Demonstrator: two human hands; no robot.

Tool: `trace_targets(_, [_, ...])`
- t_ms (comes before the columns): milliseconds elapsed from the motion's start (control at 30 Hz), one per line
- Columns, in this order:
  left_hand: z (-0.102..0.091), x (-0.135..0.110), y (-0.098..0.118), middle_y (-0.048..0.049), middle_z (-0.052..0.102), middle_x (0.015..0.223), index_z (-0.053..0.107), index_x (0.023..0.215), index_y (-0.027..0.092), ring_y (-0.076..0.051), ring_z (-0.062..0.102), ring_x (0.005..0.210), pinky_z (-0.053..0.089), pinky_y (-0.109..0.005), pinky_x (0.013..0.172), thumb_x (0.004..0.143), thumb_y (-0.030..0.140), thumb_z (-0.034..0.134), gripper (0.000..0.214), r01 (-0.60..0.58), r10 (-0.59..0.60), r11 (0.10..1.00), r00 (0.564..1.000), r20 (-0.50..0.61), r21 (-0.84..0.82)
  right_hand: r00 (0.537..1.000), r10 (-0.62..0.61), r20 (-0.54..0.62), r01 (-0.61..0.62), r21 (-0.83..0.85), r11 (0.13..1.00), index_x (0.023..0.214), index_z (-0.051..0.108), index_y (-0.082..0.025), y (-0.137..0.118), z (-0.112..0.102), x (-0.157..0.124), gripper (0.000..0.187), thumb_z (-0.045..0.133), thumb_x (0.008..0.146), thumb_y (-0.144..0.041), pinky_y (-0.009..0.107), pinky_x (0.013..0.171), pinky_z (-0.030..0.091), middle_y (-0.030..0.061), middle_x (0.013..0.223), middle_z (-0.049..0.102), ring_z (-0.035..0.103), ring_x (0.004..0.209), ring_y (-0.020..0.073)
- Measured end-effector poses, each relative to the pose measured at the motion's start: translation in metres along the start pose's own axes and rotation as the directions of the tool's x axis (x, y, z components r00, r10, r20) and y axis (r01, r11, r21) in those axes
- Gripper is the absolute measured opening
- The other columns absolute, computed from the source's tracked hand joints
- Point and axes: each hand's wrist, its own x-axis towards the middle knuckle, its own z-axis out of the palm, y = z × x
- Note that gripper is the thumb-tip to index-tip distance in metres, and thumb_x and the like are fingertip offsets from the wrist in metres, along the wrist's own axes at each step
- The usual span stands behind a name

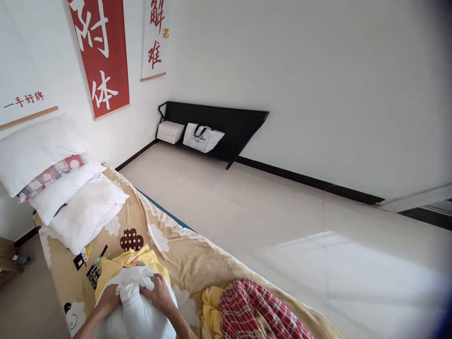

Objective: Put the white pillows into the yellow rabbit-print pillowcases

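Observation:
At the bottom left, both my hands grip a white pillow (pixel 136 315) that rests on the bed. My left hand (pixel 108 299) is closed on the pillow's bunched upper edge from the left. From the right, my right hand (pixel 159 293) clutches the same gathered white fabric. A yellow patterned pillowcase (pixel 136 259) lies just beyond the pillow, partly under it. The bed is covered by a beige cartoon-print blanket (pixel 192 256).
Several white pillows (pixel 81 207) and a patterned one are stacked at the bed's head by the wall. A red checked cloth (pixel 254 308) and yellow fabric lie to my right. Across the tiled floor (pixel 268 221), a black panel (pixel 229 125), white bag (pixel 202 137) and white box (pixel 170 132) stand by the wall.

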Motion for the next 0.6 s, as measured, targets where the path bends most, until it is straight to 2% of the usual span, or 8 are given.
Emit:
trace_targets(100, [-0.012, -0.010, -0.006, -0.0178, 0.066, 0.124, 0.067, 0.110, 0.015, -0.032, 0.058, 0.123, 0.043, -0.036, 0.108, 0.080, 0.057, 0.037, 0.060, -0.043, 0.029, 0.993, 0.990, -0.134, -0.107, 0.999, 0.046, 0.010, -0.045, -0.092, 0.995, 0.101, 0.074, -0.016, -0.008, 0.014, 0.010, 0.027, 0.057, 0.083, -0.026, 0.042, 0.098, 0.046, 0.0170, 0.105, 0.072, 0.062, 0.113, 0.0343])
trace_targets(200, [-0.012, -0.010, 0.002, -0.0155, 0.066, 0.128, 0.064, 0.120, 0.015, -0.029, 0.057, 0.126, 0.043, -0.032, 0.109, 0.084, 0.062, 0.033, 0.067, -0.091, 0.052, 0.977, 0.979, -0.196, -0.194, 0.996, 0.066, 0.065, -0.054, -0.167, 0.984, 0.097, 0.073, -0.010, -0.019, 0.032, 0.023, 0.030, 0.045, 0.087, -0.012, 0.045, 0.103, 0.040, 0.0200, 0.099, 0.072, 0.065, 0.106, 0.0335])
trace_targets(233, [-0.009, -0.007, 0.007, -0.0146, 0.063, 0.132, 0.062, 0.124, 0.014, -0.027, 0.054, 0.130, 0.041, -0.031, 0.111, 0.087, 0.061, 0.031, 0.067, -0.110, 0.080, 0.980, 0.982, -0.173, -0.167, 0.994, 0.066, 0.086, -0.050, -0.181, 0.982, 0.096, 0.073, -0.009, -0.023, 0.038, 0.026, 0.033, 0.041, 0.086, -0.007, 0.045, 0.105, 0.038, 0.0202, 0.099, 0.073, 0.066, 0.105, 0.0322])
trace_targets(300, [-0.002, -0.001, 0.015, -0.0110, 0.054, 0.146, 0.054, 0.137, 0.014, -0.023, 0.044, 0.140, 0.031, -0.030, 0.119, 0.091, 0.053, 0.030, 0.065, -0.138, 0.138, 0.990, 0.990, -0.040, -0.012, 0.991, 0.075, 0.115, -0.051, -0.194, 0.980, 0.096, 0.072, -0.010, -0.029, 0.048, 0.032, 0.035, 0.040, 0.085, -0.003, 0.044, 0.107, 0.037, 0.0203, 0.102, 0.072, 0.066, 0.106, 0.0306])
trace_targets(400, [0.008, 0.006, 0.019, -0.0085, 0.044, 0.154, 0.045, 0.146, 0.014, -0.023, 0.030, 0.148, 0.016, -0.035, 0.124, 0.090, 0.048, 0.037, 0.065, -0.131, 0.092, 0.965, 0.980, 0.175, 0.228, 0.985, 0.122, 0.124, -0.098, -0.184, 0.978, 0.099, 0.071, -0.010, -0.027, 0.054, 0.036, 0.029, 0.046, 0.086, -0.009, 0.046, 0.106, 0.038, 0.0212, 0.107, 0.072, 0.065, 0.110, 0.0317])
trace_targets(467, [0.012, 0.007, 0.015, -0.0142, 0.054, 0.145, 0.052, 0.140, 0.012, -0.030, 0.041, 0.142, 0.025, -0.042, 0.121, 0.090, 0.052, 0.039, 0.065, -0.105, 0.041, 0.954, 0.974, 0.224, 0.280, 0.979, 0.170, 0.113, -0.152, -0.149, 0.977, 0.101, 0.071, -0.009, -0.019, 0.047, 0.034, 0.026, 0.055, 0.084, -0.021, 0.049, 0.105, 0.039, 0.0226, 0.106, 0.071, 0.065, 0.110, 0.0348])
trace_targets(533, [0.016, 0.005, 0.012, -0.0181, 0.063, 0.132, 0.058, 0.132, 0.012, -0.034, 0.054, 0.128, 0.037, -0.047, 0.110, 0.092, 0.055, 0.034, 0.063, -0.102, 0.015, 0.937, 0.967, 0.253, 0.335, 0.973, 0.207, 0.100, -0.200, -0.080, 0.977, 0.106, 0.070, -0.009, -0.005, 0.032, 0.028, 0.037, 0.062, 0.080, -0.034, 0.049, 0.100, 0.044, 0.0219, 0.107, 0.072, 0.065, 0.109, 0.0364])
trace_targets(600, [0.021, 0.004, 0.011, -0.0196, 0.067, 0.123, 0.062, 0.127, 0.013, -0.037, 0.060, 0.118, 0.043, -0.051, 0.101, 0.093, 0.055, 0.030, 0.062, -0.110, -0.003, 0.915, 0.960, 0.280, 0.387, 0.976, 0.200, 0.087, -0.202, 0.009, 0.979, 0.116, 0.067, -0.014, 0.015, 0.012, 0.014, 0.047, 0.057, 0.082, -0.044, 0.043, 0.098, 0.048, 0.0172, 0.116, 0.070, 0.065, 0.112, 0.0324])
